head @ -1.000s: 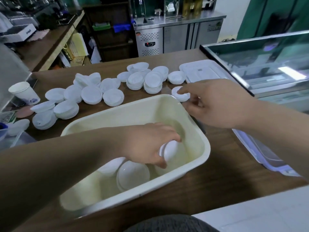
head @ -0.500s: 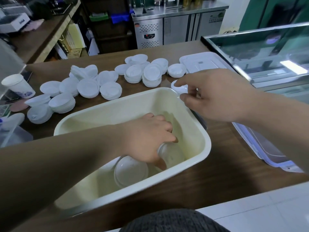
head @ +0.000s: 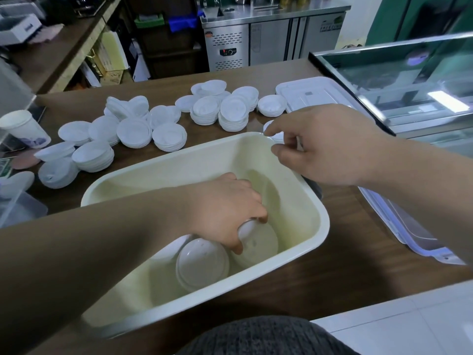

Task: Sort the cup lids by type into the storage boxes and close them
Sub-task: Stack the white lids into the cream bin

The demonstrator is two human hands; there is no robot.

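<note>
A cream storage box (head: 311, 252) sits on the wooden counter in front of me. Inside it my left hand (head: 225, 213) grips a stack of white lids (head: 258, 243), set against the box's near right corner. Another lid stack (head: 202, 263) lies beside it on the box floor. My right hand (head: 322, 144) hovers over the box's far right corner, with finger and thumb pinching a small stack of white lids (head: 276, 135) on the counter. Several more stacks of white lids (head: 233, 111) lie across the counter beyond the box.
A white box lid (head: 307, 94) lies at the back right beside a glass display case (head: 409, 80). A clear lidded box (head: 399, 226) lies under my right forearm. A paper cup (head: 23, 129) stands at far left, with a clear container (head: 18, 208) near it.
My left hand has pushed its lid stack deeper toward the box's near right corner. My right hand stays on the small stack at the far corner, barely moved.
</note>
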